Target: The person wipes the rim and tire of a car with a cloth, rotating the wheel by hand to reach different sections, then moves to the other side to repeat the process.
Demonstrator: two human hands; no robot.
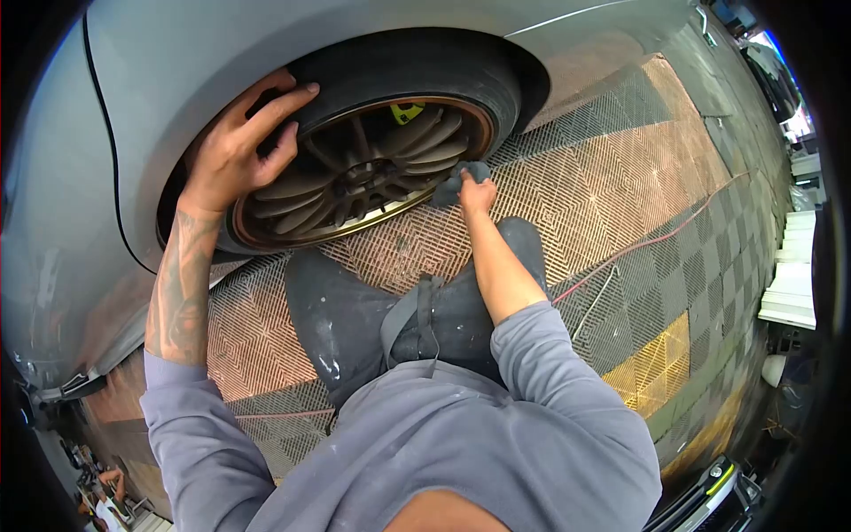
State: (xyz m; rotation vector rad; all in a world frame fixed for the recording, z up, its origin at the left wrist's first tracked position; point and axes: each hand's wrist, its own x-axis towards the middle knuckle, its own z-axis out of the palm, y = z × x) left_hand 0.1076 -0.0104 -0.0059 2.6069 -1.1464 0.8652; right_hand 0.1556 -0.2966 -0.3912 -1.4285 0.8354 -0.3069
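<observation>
A wheel with bronze spokes [297,213] sits under the arch of a grey car [213,44]. Behind the spokes shows a bright yellow-green brake caliper [408,113]. My left hand [232,151] rests at the black tire [408,66], on its left side by the arch edge, with fingers spread and nothing held. At the lower right of the tire, my right hand [479,195] grips a dark grey cloth [475,168]. The cloth overlaps the tire's edge, and part of it hangs left of the fingers.
My bent knees [523,239] are close before the wheel on ridged floor tiles [612,177]. A thin red hose [656,239] runs across the floor at right. Another vehicle [709,496] stands at lower right, and a person [111,505] is at the far lower left.
</observation>
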